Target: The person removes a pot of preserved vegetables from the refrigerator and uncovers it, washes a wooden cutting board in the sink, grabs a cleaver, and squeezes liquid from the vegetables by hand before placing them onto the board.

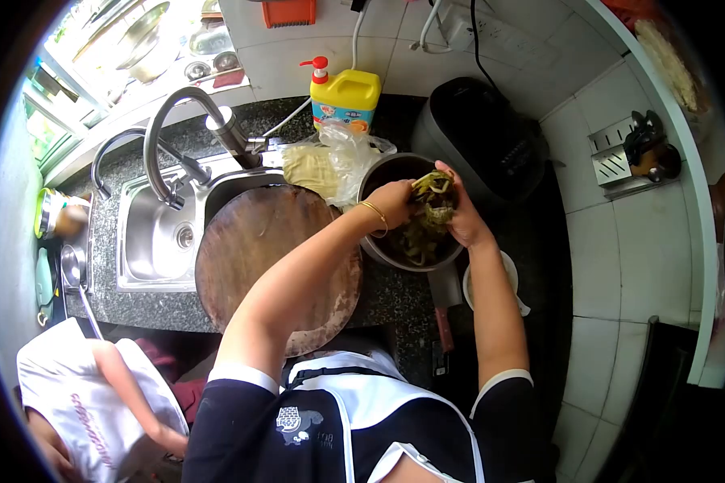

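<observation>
Over a metal pot both my hands hold a bunch of dark green leafy vegetables. My left hand, with a gold bangle at the wrist, has its fingers closed on the bunch from the left. From the right, my right hand grips the same bunch. More of the greens hang down into the pot. A round wooden cutting board lies to the left, partly over the sink. Below the pot is a cleaver, beside a white bowl partly hidden by my right forearm.
A steel sink with faucets is at left. Behind the board are a yellow bottle and a plastic bag. A black appliance stands right of the pot. Another person is at lower left.
</observation>
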